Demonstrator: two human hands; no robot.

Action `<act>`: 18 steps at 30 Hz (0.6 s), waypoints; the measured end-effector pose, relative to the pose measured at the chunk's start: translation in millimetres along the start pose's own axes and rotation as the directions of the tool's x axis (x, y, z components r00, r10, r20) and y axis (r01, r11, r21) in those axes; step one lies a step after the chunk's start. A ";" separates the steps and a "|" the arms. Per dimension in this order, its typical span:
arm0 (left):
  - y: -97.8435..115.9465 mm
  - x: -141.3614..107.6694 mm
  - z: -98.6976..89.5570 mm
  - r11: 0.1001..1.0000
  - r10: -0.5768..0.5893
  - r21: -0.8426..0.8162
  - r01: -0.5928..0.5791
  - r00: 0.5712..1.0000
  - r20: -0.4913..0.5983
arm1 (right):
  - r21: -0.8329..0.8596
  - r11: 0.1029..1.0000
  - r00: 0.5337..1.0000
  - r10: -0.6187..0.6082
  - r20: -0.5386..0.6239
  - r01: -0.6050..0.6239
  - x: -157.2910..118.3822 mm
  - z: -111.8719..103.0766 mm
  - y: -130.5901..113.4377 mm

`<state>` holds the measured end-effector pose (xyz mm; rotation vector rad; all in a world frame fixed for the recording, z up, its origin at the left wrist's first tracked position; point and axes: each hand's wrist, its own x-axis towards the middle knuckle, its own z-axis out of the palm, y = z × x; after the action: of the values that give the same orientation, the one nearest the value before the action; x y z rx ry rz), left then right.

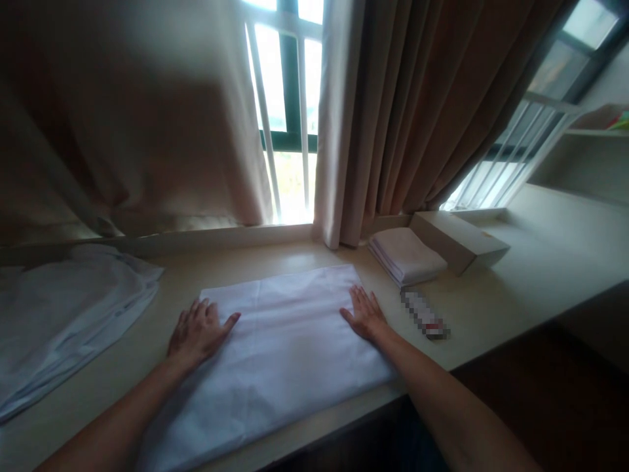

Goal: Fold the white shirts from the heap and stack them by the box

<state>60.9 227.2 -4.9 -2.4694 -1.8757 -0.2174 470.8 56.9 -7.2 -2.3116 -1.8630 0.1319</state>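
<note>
A white cloth (295,347), folded into a flat rectangle, lies on the pale desk (472,295) in front of me. My left hand (199,331) rests on its left edge with the fingers spread and the thumb pointing inward. On the opposite edge, my right hand (364,316) lies flat, fingers apart and thumb out. Neither hand grips anything; both touch the cloth from above. The cloth's surface shows light creases, and its near edge runs close to the desk's front edge.
Loose white cloth (63,308) is heaped at the left. A smaller folded white cloth (407,255) sits at the back right, beside a white box (459,239). A blurred-out oblong item (423,314) lies before it. Brown curtains (422,98) hang behind the desk.
</note>
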 end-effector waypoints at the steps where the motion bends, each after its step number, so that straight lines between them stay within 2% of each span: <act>1: -1.8 7.8 1.9 1.000 0.011 0.009 -0.011 1.000 -0.018 | -0.001 1.000 1.000 0.001 -0.001 -0.001 -0.1 -0.3 0.0; 4: -11.4 18.9 14.3 1.000 -0.003 0.010 0.003 1.000 0.022 | -0.006 1.000 1.000 -0.001 -0.005 0.001 -0.3 -0.3 0.6; 7: -21.7 15.4 27.6 0.997 -0.077 -0.009 0.077 0.996 0.042 | -0.010 1.000 1.000 -0.015 -0.003 0.015 -0.4 0.3 1.2; 10: -24.7 9.1 31.8 0.995 -0.098 -0.004 0.098 0.995 0.021 | -0.018 1.000 1.000 -0.018 -0.003 0.018 -0.7 0.1 0.7; 14: -21.7 6.5 22.7 0.995 -0.099 -0.003 0.100 0.994 0.046 | -0.037 0.999 1.000 0.000 -0.007 -0.001 -1.6 -1.2 -1.6; 16: -18.1 5.8 13.4 0.995 -0.097 0.003 0.097 0.993 0.062 | -0.038 0.999 1.000 -0.008 -0.008 0.008 -2.0 -1.5 -2.6; 18: -10.0 1.2 2.0 0.997 -0.074 0.032 0.073 0.997 0.033 | -0.034 0.999 1.000 -0.011 -0.008 0.011 -2.2 -1.0 -3.0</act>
<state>51.7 231.3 -7.3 -2.4022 -1.9694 -0.1477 467.7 55.3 -5.7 -2.3201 -1.8884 0.0897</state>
